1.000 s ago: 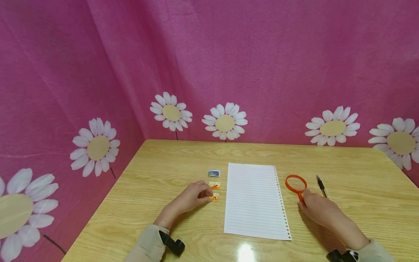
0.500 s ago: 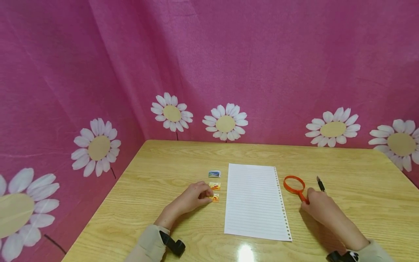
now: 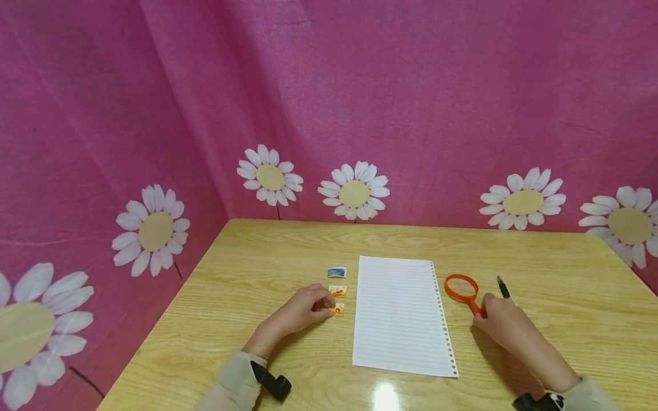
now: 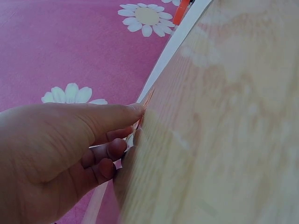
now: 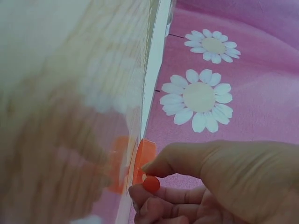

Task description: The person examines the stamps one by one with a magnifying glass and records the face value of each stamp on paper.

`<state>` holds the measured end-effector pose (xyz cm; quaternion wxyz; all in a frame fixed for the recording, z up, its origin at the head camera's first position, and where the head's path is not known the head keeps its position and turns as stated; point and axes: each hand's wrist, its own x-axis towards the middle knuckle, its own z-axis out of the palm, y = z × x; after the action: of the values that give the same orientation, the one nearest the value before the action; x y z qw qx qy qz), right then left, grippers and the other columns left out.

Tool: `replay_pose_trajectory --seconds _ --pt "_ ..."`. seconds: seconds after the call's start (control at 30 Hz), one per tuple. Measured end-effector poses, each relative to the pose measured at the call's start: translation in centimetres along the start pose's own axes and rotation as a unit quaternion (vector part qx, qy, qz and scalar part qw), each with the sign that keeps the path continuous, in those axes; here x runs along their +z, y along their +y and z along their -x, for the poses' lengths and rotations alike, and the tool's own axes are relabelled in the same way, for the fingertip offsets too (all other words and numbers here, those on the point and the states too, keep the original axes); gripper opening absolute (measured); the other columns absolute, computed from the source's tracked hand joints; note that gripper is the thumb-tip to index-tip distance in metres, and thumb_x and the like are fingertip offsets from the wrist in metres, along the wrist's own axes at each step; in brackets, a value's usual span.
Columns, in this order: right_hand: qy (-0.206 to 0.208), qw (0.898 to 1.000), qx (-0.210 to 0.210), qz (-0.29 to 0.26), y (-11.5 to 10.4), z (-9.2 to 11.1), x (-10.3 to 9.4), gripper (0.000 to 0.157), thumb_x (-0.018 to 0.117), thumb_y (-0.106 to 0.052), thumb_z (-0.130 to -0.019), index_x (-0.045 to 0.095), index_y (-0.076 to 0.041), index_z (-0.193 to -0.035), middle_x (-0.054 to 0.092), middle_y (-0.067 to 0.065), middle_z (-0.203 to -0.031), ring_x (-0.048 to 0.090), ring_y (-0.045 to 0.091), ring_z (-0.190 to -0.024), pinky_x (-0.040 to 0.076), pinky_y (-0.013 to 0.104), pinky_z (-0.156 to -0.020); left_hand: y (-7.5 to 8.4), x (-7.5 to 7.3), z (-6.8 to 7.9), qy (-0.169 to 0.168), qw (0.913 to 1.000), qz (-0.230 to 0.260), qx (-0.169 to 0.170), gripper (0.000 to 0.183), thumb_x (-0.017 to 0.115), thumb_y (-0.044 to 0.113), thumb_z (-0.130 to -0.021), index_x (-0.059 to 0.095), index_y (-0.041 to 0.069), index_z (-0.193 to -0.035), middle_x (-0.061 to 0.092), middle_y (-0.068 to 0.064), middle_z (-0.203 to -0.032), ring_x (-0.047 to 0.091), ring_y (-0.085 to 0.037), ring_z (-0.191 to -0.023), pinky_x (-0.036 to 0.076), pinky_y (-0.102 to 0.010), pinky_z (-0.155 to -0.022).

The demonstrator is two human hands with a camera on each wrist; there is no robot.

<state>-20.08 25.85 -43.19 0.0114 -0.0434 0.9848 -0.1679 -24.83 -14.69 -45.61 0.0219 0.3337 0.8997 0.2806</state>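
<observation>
My left hand (image 3: 300, 309) has its thumb and fingertips at the left edge of a small orange-yellow stamp-like picture (image 3: 339, 310); in the left wrist view, the hand (image 4: 70, 154) pinches its thin edge. Two similar pieces lie beyond in a column: another orange-yellow picture (image 3: 337, 291) and a blue one (image 3: 337, 273). To the right, my right hand (image 3: 504, 319) grips the handle of an orange magnifying glass (image 3: 464, 298), whose round frame points away to the left. The right wrist view shows the handle's orange end (image 5: 151, 184) between thumb and fingers.
A lined sheet of paper (image 3: 401, 319) with punched holes down its right side lies between my hands. Just beyond the right hand is a black pen (image 3: 503, 287), partly hidden by it. Pink flowered cloth (image 3: 432, 114) hangs behind the wooden table (image 3: 288, 245).
The magnifying glass has shifted slightly left and its handle has turned a little; my right hand has moved slightly right, covering more of the pen. The left hand stays at the nearest picture.
</observation>
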Motion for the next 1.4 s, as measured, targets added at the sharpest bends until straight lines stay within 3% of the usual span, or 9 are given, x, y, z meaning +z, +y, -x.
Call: replay_pose_trajectory --seconds 0.67,1.4 --pt "0.018 0.999 -0.032 -0.010 0.6 0.3 0.3 0.014 0.065 -0.007 -0.087 0.057 0.004 -0.082 0.054 0.004 -0.065 0.044 0.016 -0.057 0.036 0.028 -0.052 0.1 0.0 -0.1 -0.003 1.0000 -0.001 -0.005 0.009 0.069 0.015 -0.091 0.065 0.013 -0.099 0.057 0.003 -0.089 0.045 -0.005 -0.078 0.040 -0.017 -0.070" --pt "0.064 0.996 -0.059 -0.011 0.9 0.7 1.1 0.010 0.064 -0.002 -0.087 0.056 0.001 -0.083 0.057 0.003 -0.066 0.047 0.014 -0.057 0.037 0.030 -0.051 0.0 0.0 0.1 -0.001 1.0000 0.005 -0.002 0.009 0.069 0.015 -0.091 0.065 0.012 -0.099 0.058 0.002 -0.089 0.045 -0.005 -0.078 0.040 -0.017 -0.071"
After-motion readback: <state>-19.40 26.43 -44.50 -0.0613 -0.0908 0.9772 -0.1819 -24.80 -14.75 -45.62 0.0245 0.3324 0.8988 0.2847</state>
